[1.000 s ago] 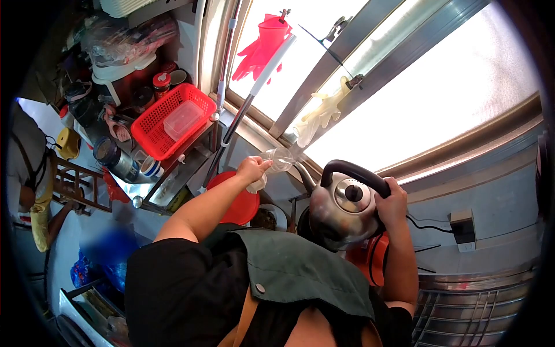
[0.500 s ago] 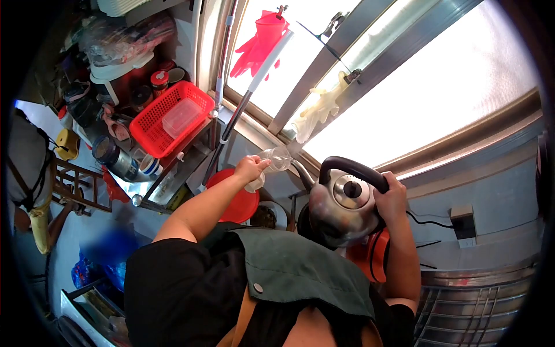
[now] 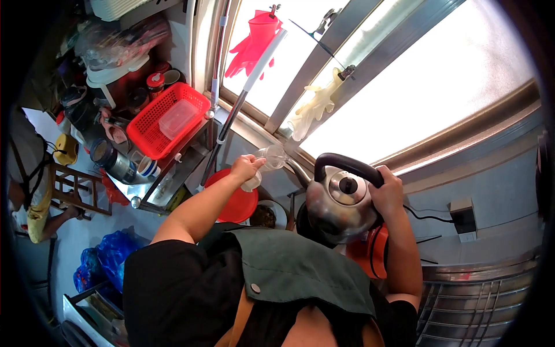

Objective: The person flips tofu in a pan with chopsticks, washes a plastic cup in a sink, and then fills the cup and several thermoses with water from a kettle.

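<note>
My left hand point(image 3: 247, 168) is closed around a clear, see-through vessel point(image 3: 272, 156), which reaches to the spout of a steel kettle point(image 3: 341, 202). A second clear piece hangs below the fingers; whether it belongs to the same vessel I cannot tell. The black handle of the kettle is in the grip of my right hand point(image 3: 388, 188). The kettle's spout points toward the vessel's mouth. Any water between them is too small to make out. Below the left hand stands a red basin point(image 3: 238, 202).
A red basket point(image 3: 141, 132) holding a clear box sits on a steel cart at the left. Rubber gloves point(image 3: 317, 107) hang by the window. Blue bags point(image 3: 115, 257) lie on the floor. Another person's leg point(image 3: 58, 225) shows at far left. A socket box point(image 3: 464, 220) is on the right wall.
The view has shifted slightly. Both hands still hold the vessel and the kettle in nearly the same pose. A blurred blue shape at lower left now shows sharply as bags.
</note>
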A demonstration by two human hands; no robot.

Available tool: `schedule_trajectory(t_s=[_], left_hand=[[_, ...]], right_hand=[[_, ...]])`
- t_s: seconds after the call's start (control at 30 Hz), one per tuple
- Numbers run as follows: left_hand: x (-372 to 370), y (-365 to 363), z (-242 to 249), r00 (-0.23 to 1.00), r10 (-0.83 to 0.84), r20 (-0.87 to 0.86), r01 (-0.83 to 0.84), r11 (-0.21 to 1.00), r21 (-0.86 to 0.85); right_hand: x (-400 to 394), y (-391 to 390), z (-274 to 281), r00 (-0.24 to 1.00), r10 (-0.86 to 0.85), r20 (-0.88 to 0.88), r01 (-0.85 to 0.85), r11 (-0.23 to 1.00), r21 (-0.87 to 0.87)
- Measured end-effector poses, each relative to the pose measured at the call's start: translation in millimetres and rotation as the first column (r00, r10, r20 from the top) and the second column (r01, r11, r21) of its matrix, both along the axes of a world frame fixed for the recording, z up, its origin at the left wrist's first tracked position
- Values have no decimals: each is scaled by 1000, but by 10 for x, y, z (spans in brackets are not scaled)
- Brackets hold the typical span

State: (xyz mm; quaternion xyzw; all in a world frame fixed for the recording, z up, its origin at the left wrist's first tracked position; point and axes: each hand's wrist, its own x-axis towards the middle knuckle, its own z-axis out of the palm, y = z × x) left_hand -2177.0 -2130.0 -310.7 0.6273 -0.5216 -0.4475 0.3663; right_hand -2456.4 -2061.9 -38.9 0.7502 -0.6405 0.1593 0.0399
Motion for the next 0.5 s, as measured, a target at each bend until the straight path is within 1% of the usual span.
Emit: schedule_trajectory(t_s=[0.43,0.5], left_hand=[[-6,6,-75,1000,22,-12,-22,1000,16],[-9,25,-50,998,38,-43,-39,999,-16]], right_hand=[[23,-27,7,999,42,-21,-43,999,-13],[24,-28,9,998,49,-27,-49,999,-13]])
